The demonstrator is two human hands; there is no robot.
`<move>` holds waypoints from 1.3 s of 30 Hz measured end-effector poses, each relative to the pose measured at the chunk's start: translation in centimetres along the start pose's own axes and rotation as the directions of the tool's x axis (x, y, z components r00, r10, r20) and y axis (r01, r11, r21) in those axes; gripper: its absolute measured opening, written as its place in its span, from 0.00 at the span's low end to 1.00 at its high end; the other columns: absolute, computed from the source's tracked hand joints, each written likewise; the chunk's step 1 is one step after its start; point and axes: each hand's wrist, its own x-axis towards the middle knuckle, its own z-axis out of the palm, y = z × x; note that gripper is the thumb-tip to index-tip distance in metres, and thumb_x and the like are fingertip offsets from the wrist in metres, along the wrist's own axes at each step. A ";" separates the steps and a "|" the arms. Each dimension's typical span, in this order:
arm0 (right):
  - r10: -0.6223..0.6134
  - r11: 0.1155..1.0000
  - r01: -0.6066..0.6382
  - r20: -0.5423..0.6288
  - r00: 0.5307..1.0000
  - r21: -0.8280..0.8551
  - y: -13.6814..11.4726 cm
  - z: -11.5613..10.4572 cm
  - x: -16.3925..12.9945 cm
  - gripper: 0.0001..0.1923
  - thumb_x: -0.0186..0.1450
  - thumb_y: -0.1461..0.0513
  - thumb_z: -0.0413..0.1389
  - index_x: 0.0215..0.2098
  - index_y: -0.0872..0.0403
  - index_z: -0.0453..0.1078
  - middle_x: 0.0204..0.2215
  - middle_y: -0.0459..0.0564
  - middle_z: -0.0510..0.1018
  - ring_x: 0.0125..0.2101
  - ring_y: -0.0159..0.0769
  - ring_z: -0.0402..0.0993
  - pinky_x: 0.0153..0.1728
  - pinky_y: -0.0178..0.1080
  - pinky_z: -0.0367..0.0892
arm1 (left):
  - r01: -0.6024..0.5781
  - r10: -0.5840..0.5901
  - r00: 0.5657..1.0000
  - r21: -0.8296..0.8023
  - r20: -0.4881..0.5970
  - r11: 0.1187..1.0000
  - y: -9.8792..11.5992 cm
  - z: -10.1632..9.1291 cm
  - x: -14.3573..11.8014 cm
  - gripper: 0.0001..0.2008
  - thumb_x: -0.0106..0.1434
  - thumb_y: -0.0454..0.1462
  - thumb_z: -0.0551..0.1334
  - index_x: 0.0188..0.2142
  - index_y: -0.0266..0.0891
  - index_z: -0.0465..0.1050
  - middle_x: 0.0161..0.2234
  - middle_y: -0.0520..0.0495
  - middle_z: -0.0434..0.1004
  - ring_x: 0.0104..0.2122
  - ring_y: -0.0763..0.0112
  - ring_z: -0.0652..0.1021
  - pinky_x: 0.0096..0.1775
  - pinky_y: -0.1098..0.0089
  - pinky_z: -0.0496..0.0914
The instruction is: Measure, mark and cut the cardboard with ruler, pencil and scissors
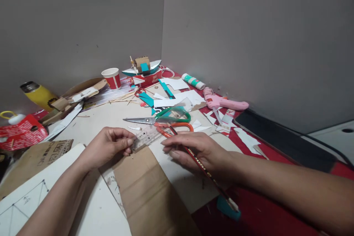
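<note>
Two hands work a clear plastic ruler (145,137) atop the cardboard strip (149,188): left hand (109,145) pinches its end, right hand (193,151) grips a pencil (204,171). Light, stiff, probably slippery; best pinched by its edges.

clear plastic ruler (145,138), matt brown cardboard (146,188)

Both forearms are bare up to the picture edge, with no sleeves. The left hand (106,146) and right hand (193,151) wear no gloves, rings or watch.

head cam | faces forward-down (close) | table (110,118) corner, walls behind
</note>
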 end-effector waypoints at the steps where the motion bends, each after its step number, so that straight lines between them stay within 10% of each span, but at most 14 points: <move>1: 0.001 1.000 -0.001 0.010 1.000 -0.004 0.1 0.0 0.0 0.08 0.69 0.62 0.54 0.45 0.55 0.73 0.32 0.51 0.83 0.30 0.33 0.79 0.36 0.34 0.73 | -0.003 0.003 1.000 -0.005 0.000 1.000 -0.1 0.0 0.1 0.16 0.46 0.45 0.76 0.30 0.36 0.83 0.20 0.48 0.77 0.20 0.76 0.73 0.26 0.74 0.68; 39: -0.107 0.993 0.113 0.120 0.987 -0.042 0.2 0.1 -0.6 0.08 0.70 0.66 0.55 0.48 0.56 0.70 0.35 0.52 0.83 0.33 0.34 0.80 0.34 0.33 0.71 | -0.056 0.055 0.998 0.056 0.005 0.997 -1.4 0.8 0.3 0.13 0.57 0.40 0.68 0.40 0.35 0.80 0.24 0.51 0.76 0.24 0.76 0.72 0.29 0.74 0.65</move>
